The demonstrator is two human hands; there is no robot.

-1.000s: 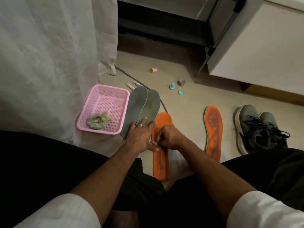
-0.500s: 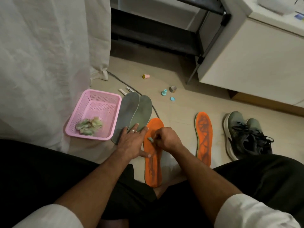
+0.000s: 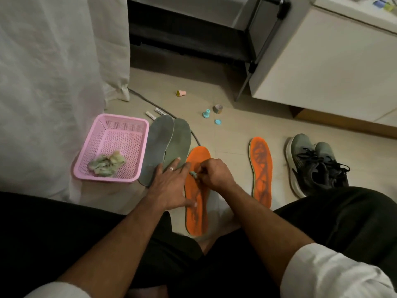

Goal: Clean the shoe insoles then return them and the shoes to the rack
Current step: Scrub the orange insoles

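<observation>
Wiping the near orange insole [image 3: 196, 203] on the floor, the right hand [image 3: 214, 176] curls its fingers round a small greenish wad [image 3: 192, 174] while the left hand [image 3: 169, 186], at nine o'clock of it, presses flat, fingers straight. Keep that pinning and rub along the dark marks. At three o'clock lie the second orange insole [image 3: 261, 171] and the shoes [image 3: 314, 163].

Dim, warm indoor light, brightest on the curtain [image 3: 53, 82] and cabinet [image 3: 322, 67]. Soft, faint shadows on the floor [image 3: 225, 134]; no glare. Slightly soft and grainy overall. Wide-angle bending of straight lines toward the edges. Trousers [image 3: 53, 233] nearly black, detail lost.
</observation>
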